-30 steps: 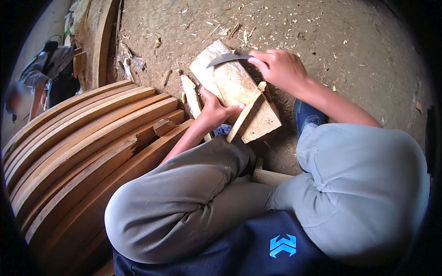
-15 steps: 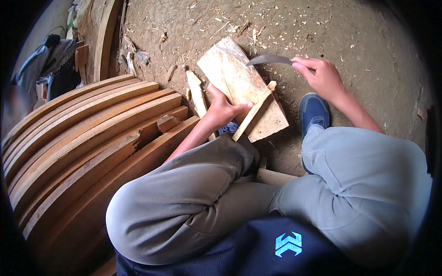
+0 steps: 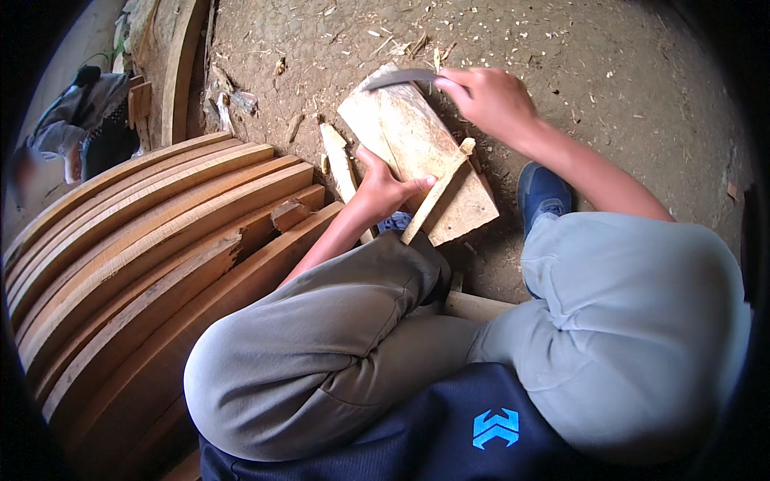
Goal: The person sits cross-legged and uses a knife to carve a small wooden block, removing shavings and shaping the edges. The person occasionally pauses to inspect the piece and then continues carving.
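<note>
A thick, pale wooden block [image 3: 417,132] lies slantwise on the ground in front of me. My left hand [image 3: 382,194] grips its left edge, thumb across the top face and fingers partly hidden along the side. The thumb tip meets a thin wooden stick [image 3: 439,192] that lies across the block's near part, its lower end by my left knee. In my right hand [image 3: 491,100] is a curved knife [image 3: 401,78], its handle hidden in the fist. The dark blade reaches left over the block's far end; whether it touches the wood I cannot tell.
Long planks [image 3: 172,216] are stacked at my left. A split wood piece [image 3: 338,160] lies beside the block. Chips and shavings [image 3: 417,44] litter the dirt floor beyond. My right shoe [image 3: 544,192] stands right of the block; a cloth heap [image 3: 84,120] is at far left.
My right hand has swung left and slightly away from me, carrying the knife from the block's right edge to over its far end. The left hand keeps its place on the block.
</note>
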Demonstrator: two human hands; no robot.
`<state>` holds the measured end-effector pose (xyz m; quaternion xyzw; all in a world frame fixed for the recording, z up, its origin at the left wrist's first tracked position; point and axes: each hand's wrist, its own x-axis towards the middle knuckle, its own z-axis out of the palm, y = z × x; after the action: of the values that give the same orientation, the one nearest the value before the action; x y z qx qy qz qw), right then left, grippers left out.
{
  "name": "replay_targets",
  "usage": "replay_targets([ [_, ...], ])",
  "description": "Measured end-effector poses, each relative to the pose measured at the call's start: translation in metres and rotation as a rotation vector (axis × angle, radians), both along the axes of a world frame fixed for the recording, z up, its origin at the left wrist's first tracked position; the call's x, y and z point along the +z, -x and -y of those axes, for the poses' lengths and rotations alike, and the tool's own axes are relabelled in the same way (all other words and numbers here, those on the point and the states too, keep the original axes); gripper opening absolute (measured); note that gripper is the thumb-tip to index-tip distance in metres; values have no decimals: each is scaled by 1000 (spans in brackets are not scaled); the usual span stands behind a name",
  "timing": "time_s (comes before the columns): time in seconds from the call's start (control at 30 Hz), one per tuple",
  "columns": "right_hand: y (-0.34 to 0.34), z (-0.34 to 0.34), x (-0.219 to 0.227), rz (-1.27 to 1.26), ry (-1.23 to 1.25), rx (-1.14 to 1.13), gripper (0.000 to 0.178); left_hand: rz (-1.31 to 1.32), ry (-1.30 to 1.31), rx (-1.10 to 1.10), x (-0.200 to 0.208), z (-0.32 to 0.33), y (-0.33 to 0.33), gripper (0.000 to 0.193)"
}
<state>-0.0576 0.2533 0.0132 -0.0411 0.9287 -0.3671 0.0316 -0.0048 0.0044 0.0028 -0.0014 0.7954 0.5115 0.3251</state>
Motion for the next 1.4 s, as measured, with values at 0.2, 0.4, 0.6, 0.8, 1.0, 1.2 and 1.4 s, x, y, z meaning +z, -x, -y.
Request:
replay_targets([
  [0.2,28,17,-14,-81,79,-24,31,8,-59,38,-1,3,-3,98],
  [0.4,-47,-45,0,108,82,-35,30,10,-73,34,-6,-3,-2,99],
  [0.6,-51,-37,2,11,34,-49,29,-42,-27,23,-6,3,-1,102],
  [0.8,1,-4,3,-51,-24,-6,32,-68,-2,10,-13,8,-3,101],
  [1.0,39,-6,-9,-11,-51,-32,31,-110,-61,19,-12,0,-7,99],
  [1.2,-21,-39,-9,59,202,-85,30,-84,-14,32,-6,2,-7,117],
  [1.4,-45,-36,6,119,149,-105,27,-15,-60,28,1,3,-2,124],
])
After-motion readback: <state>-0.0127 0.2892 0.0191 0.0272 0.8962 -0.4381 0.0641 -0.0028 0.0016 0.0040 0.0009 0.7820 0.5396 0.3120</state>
